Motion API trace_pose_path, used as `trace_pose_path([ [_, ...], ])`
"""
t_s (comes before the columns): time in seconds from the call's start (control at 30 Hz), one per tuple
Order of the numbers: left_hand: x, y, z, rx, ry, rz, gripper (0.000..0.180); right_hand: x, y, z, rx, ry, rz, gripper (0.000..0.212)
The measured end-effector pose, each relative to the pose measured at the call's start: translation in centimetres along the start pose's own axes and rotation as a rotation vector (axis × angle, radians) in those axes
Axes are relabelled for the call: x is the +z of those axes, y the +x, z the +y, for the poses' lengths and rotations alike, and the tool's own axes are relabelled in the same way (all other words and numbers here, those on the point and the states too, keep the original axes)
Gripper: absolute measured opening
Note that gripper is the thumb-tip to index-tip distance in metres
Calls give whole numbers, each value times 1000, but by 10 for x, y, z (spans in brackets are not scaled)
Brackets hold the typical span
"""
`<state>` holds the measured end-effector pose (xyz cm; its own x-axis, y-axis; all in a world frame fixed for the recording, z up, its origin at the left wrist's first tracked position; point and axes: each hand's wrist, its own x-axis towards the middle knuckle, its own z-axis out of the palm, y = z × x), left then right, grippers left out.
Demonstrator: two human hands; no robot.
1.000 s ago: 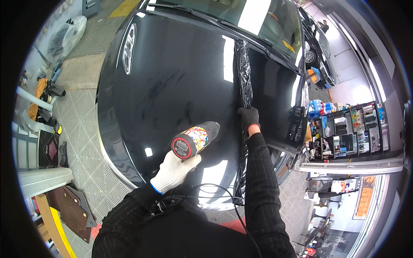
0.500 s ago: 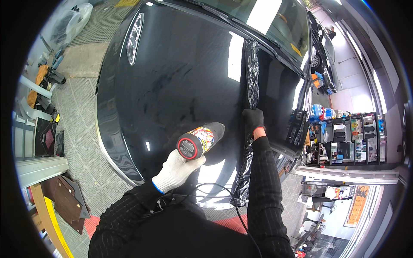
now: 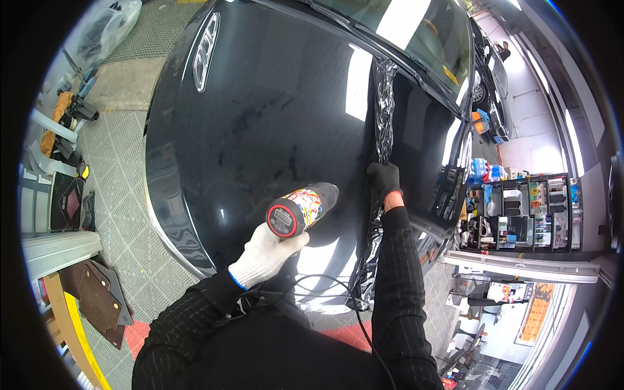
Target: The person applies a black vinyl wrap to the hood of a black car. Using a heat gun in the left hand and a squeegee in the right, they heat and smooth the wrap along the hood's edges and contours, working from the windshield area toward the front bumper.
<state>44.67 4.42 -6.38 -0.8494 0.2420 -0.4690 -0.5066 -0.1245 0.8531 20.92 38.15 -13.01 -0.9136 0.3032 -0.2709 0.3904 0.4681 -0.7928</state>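
A white knit glove covers my left hand (image 3: pixel 261 257), which is closed around a heat gun (image 3: pixel 305 207). Stickers cover the gun's body, a red-ringed display faces me, and its dark nozzle points to the far right, over the glossy black car hood (image 3: pixel 260 110). In a black glove, my right hand (image 3: pixel 385 180) is closed on a bunched strip of shiny dark film (image 3: pixel 385 117). That crumpled strip runs along the hood from near the windshield down past my right wrist. Dull smudges mark the hood's middle. The fingertips of my right hand are partly hidden.
A black cable (image 3: pixel 359 317) loops in front of my body. At right stands a shelf rack (image 3: pixel 520 214) full of bottles and boxes, with another dark car (image 3: pixel 489 71) beyond it. Leather-like brown sheets (image 3: pixel 94 292) and a yellow-edged board (image 3: pixel 81 338) are at lower left.
The view has shifted slightly. Both hands stay almost in place, the left with the heat gun and the right on the film.
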Motion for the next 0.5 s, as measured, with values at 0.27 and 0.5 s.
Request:
trace_pose_path([
  [0.27, 3, 1, -5, 54, -28, 18, 24, 0, -3, -1, 30, -79, 6, 29],
  [0.5, 2, -12, 6, 28, -65, 22, 23, 0, -50, 1, -94, -636, 273, 54],
])
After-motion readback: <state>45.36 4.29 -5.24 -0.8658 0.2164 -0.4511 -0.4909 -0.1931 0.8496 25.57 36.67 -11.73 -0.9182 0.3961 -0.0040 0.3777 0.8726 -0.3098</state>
